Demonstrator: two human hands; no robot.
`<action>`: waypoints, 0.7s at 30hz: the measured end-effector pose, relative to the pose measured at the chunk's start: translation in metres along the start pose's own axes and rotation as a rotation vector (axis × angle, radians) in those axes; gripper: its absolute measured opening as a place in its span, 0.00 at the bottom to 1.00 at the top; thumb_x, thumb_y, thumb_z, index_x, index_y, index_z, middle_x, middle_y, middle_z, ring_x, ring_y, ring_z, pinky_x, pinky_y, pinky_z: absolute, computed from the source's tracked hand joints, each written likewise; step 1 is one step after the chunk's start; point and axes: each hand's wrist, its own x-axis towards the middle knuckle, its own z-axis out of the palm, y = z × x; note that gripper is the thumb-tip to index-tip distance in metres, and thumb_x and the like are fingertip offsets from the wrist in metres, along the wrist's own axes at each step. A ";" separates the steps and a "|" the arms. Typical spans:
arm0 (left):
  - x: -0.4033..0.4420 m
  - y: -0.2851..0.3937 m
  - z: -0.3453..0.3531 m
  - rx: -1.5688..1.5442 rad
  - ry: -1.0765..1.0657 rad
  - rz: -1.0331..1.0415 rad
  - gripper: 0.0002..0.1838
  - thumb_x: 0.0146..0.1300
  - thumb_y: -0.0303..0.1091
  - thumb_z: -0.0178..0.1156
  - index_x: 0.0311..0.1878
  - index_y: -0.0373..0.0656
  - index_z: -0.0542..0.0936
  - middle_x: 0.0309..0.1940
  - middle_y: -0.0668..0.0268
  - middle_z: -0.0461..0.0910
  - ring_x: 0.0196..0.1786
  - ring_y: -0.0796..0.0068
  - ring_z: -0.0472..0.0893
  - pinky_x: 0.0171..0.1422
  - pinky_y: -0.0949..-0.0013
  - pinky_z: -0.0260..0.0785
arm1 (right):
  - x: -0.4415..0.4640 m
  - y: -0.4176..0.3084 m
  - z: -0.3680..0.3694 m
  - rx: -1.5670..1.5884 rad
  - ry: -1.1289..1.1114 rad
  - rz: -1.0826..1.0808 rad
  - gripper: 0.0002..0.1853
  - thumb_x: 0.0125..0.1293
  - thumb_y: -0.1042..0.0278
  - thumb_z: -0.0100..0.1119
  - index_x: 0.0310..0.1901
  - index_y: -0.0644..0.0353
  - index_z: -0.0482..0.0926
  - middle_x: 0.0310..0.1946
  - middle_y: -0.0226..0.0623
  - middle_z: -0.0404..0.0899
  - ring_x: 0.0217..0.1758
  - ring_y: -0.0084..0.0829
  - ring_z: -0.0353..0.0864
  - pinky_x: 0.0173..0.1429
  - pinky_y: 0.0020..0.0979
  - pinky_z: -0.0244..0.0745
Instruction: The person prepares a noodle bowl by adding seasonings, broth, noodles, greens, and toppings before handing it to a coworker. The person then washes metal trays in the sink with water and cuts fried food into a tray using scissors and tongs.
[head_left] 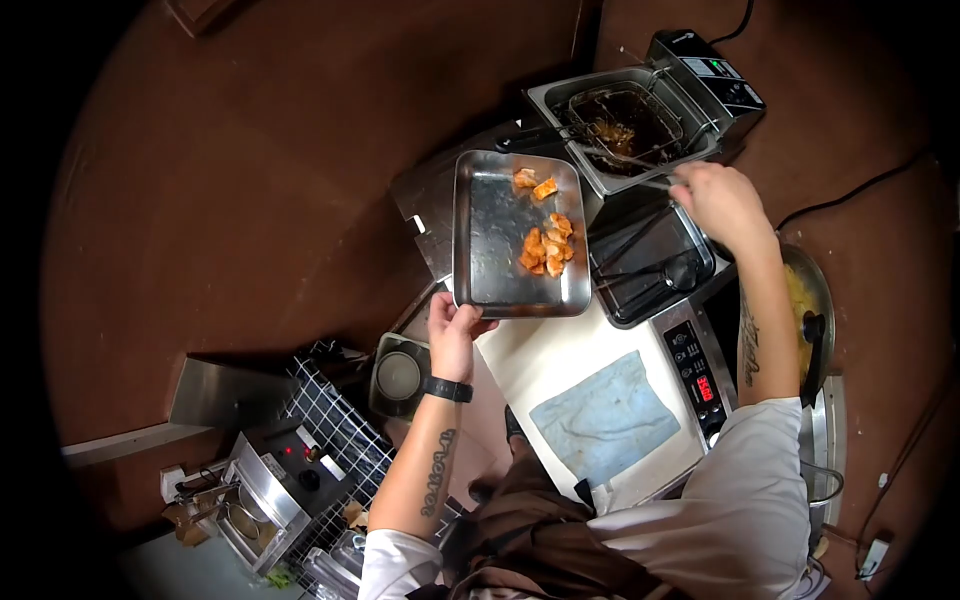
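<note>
My left hand (456,326) grips the near left corner of a shallow metal tray (490,240), its thumb over the rim. Several orange-coated pieces (548,245) lie on the tray's right side. At the upper right, my right hand (712,198) is closed on a thin metal utensil (655,180), which reaches over the near edge of the deep fryer (605,182). The fryer basket (580,100) sits in dark oil with some golden pieces (612,133) in it. The utensil's far end is hard to make out.
A black-rimmed tray with dark utensils (650,270) lies below the fryer. Nearer are a blue cloth (605,418) and a control panel (695,375). A pan (815,300) stands at right. A square container (400,375) and another appliance (270,480) are at left.
</note>
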 end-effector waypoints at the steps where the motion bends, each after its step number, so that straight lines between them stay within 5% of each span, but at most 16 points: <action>1: 0.000 0.000 0.000 0.005 -0.001 0.001 0.09 0.63 0.22 0.53 0.46 0.39 0.68 0.38 0.62 0.80 0.37 0.70 0.84 0.45 0.64 0.83 | -0.002 -0.004 0.005 0.014 0.039 -0.087 0.13 0.67 0.60 0.61 0.45 0.61 0.84 0.43 0.45 0.86 0.48 0.47 0.85 0.54 0.45 0.80; 4: 0.001 0.000 0.000 -0.001 -0.027 -0.002 0.09 0.64 0.22 0.53 0.46 0.40 0.68 0.37 0.64 0.79 0.37 0.70 0.84 0.44 0.65 0.83 | 0.003 -0.012 0.031 0.010 0.052 -0.239 0.12 0.65 0.62 0.63 0.45 0.60 0.85 0.41 0.42 0.85 0.46 0.46 0.85 0.53 0.45 0.80; 8: 0.003 -0.001 -0.003 -0.009 -0.025 -0.010 0.09 0.64 0.23 0.53 0.46 0.40 0.69 0.36 0.65 0.79 0.36 0.71 0.84 0.44 0.66 0.83 | 0.008 0.000 0.032 0.119 0.047 -0.174 0.12 0.67 0.62 0.60 0.41 0.60 0.86 0.39 0.45 0.86 0.45 0.49 0.85 0.53 0.45 0.80; 18: 0.002 -0.004 -0.009 -0.008 -0.021 -0.025 0.10 0.63 0.22 0.53 0.47 0.40 0.69 0.35 0.66 0.78 0.35 0.74 0.83 0.44 0.67 0.83 | 0.028 0.054 0.039 -0.016 0.013 0.256 0.13 0.68 0.60 0.59 0.43 0.60 0.86 0.41 0.48 0.86 0.47 0.52 0.85 0.54 0.48 0.79; 21: 0.001 -0.006 -0.011 -0.031 -0.024 -0.026 0.10 0.63 0.22 0.53 0.47 0.40 0.69 0.35 0.66 0.79 0.36 0.73 0.83 0.44 0.66 0.84 | 0.008 0.013 0.019 0.161 0.099 0.052 0.13 0.67 0.60 0.61 0.45 0.60 0.85 0.43 0.48 0.86 0.49 0.50 0.84 0.54 0.47 0.79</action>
